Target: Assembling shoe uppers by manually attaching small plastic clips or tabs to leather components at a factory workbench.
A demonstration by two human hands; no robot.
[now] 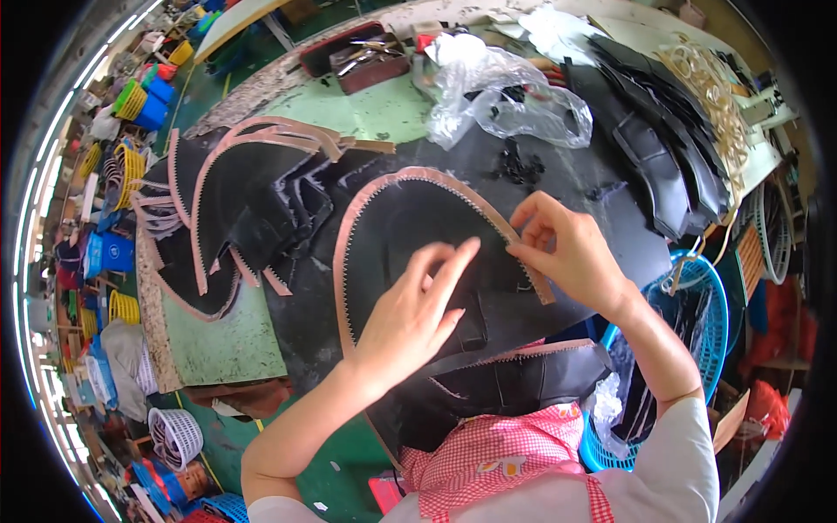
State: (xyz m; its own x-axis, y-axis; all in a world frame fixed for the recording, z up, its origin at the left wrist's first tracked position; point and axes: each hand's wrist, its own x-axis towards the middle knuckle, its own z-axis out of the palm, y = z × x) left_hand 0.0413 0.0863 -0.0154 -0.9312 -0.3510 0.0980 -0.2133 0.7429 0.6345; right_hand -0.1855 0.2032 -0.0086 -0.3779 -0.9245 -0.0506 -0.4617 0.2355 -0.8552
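A black, curved leather-like panel point(410, 235) lies in front of me, with a pink strip point(346, 253) sewn in zigzag stitching round its arched edge. My left hand point(410, 309) hovers over or rests on the panel's lower middle, fingers stretched and apart, slightly blurred. At the panel's right edge, my right hand point(567, 248) has its thumb and curled fingers closed on the strip's border. A short bit of pale thread shows below it. Another black piece with pink edging point(523, 370) lies across my lap, against a red checked apron point(488, 444).
Black panels with pink trim point(253, 187) pile up on the left. Clear plastic bags point(514, 96) and a tool box point(370, 65) stand at the back. Stacked black pieces point(654, 139) lie back right. A blue basket point(711, 305) sits by my right arm.
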